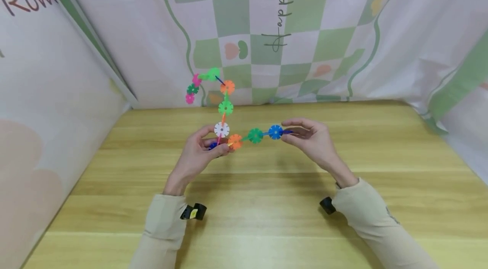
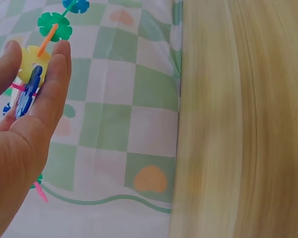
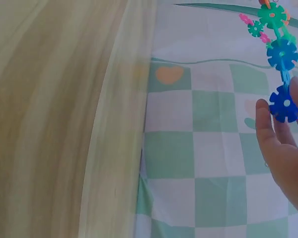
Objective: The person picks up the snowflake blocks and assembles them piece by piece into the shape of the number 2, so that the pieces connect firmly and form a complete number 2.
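Note:
A chain of notched plastic snowflake discs, slotted together in many colours, is held up above the table between both hands. My left hand [image 1: 195, 152] grips it at the bend, with thumb and fingers around a dark blue disc [image 2: 29, 91] and a yellow one [image 2: 27, 62]. From there one part rises past a white disc [image 1: 222, 129] and curls over to a pink disc [image 1: 189, 98] at its tip. The other part runs right through a green disc [image 1: 256, 135] and a blue disc [image 1: 275, 132]. My right hand [image 1: 314, 142] pinches the dark blue end disc [image 3: 286, 103].
Under the hands lies a wood-grain table [image 1: 251, 209]. A green-and-white checked cloth [image 1: 305, 15] hangs behind its far edge, and a white printed panel [image 1: 49, 91] stands along the left. Black wrist cameras sit on both cuffs.

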